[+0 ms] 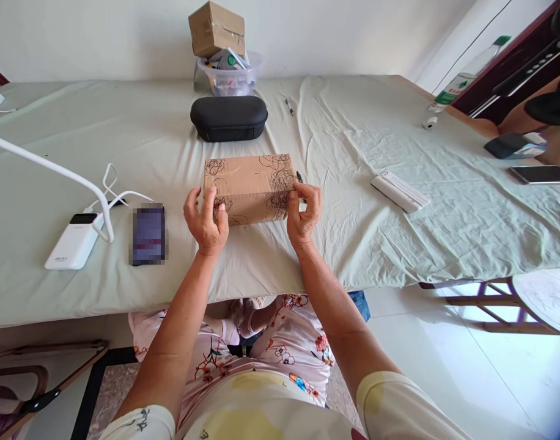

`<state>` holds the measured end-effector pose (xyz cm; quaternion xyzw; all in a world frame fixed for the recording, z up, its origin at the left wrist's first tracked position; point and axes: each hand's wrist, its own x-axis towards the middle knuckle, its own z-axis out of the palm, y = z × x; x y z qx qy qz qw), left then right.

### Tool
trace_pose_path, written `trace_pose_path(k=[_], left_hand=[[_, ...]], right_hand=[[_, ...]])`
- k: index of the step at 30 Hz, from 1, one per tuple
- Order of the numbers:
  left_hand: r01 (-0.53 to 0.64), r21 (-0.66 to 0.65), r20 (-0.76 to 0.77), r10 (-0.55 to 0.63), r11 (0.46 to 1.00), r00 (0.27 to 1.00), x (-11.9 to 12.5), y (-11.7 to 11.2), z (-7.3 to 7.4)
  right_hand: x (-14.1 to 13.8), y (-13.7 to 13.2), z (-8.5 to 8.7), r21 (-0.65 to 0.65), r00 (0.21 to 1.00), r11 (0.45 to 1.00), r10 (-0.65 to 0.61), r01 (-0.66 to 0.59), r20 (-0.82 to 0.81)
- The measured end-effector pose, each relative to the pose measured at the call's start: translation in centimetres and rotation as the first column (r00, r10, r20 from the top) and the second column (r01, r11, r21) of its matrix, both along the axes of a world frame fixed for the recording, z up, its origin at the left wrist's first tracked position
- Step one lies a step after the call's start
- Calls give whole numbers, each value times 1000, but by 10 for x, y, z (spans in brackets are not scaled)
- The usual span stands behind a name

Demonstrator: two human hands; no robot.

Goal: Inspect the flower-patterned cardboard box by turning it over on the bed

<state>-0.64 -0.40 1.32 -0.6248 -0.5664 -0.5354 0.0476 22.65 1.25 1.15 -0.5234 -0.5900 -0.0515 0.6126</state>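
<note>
A brown cardboard box (250, 174) lies on the cloth in front of me, with black scribbled loops drawn on its top and front side. My left hand (207, 221) is at its left end, thumb against the front face and fingers bent by the left edge. At the opposite end, my right hand (304, 211) grips the front right corner between thumb and curled fingers. Just beyond the right hand, a dark pen (299, 177) shows in part beside the box; the rest of it is hidden.
Behind the box sit a black zip case (228, 119) and a plastic basket (229, 79) topped by another carton (216, 29). A white power bank (73, 241) with cables and a phone (148, 234) lie left. To the right are a white object (400, 190) and a bottle (467, 74).
</note>
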Motion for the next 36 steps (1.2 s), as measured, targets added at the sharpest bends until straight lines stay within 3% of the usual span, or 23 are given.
trace_pose_path(k=[4, 7, 13, 17, 23, 30, 36], left_hand=[[-49, 25, -96, 51, 999, 994, 5, -5, 6], [-15, -13, -106, 13, 1000, 994, 13, -9, 9], [150, -99, -119, -162, 984, 980, 31, -17, 8], [199, -129, -125, -215, 972, 969, 36, -18, 9], [176, -125, -127, -191, 976, 973, 33, -15, 8], [109, 7, -116, -108, 994, 987, 13, -4, 4], [46, 81, -40, -42, 996, 998, 2, 0, 4]], right_hand=[[-2, -3, 3, 21, 996, 998, -63, 62, 59], [-11, -11, 7, -42, 971, 993, -95, 106, 220], [-45, -31, 16, -274, 886, 962, 131, -4, 446], [-52, -34, 19, -303, 877, 953, 153, -9, 455], [-42, -28, 15, -283, 894, 959, 125, 2, 430], [-29, -17, 7, -130, 892, 991, 46, 15, 450], [-28, -15, 6, -157, 898, 988, 70, -1, 434]])
